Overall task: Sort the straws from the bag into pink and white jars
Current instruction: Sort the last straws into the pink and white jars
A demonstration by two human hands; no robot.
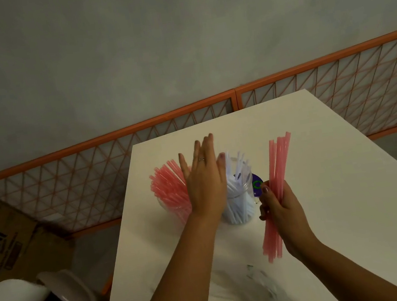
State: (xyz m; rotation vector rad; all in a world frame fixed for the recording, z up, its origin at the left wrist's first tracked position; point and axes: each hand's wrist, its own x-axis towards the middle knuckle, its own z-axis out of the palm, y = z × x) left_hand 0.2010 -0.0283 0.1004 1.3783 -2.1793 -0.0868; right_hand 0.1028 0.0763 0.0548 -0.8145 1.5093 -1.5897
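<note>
Head view: a right hand point(281, 211) clutches a bundle of long pink plastic straws point(277, 189) upright, apparently bound for the clear glass jar of pink straws point(170, 193), as the flat, spread left hand point(205, 183) seems to part them from the white-straw jar point(238, 196) on the white surface point(340, 180)

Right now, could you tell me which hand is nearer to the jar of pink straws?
Left. The left hand, open with straight fingers, is against the jar of pink straws, overlapping its right side. The right hand grips a bundle of pink straws farther right, beyond the jar of white straws.
</note>
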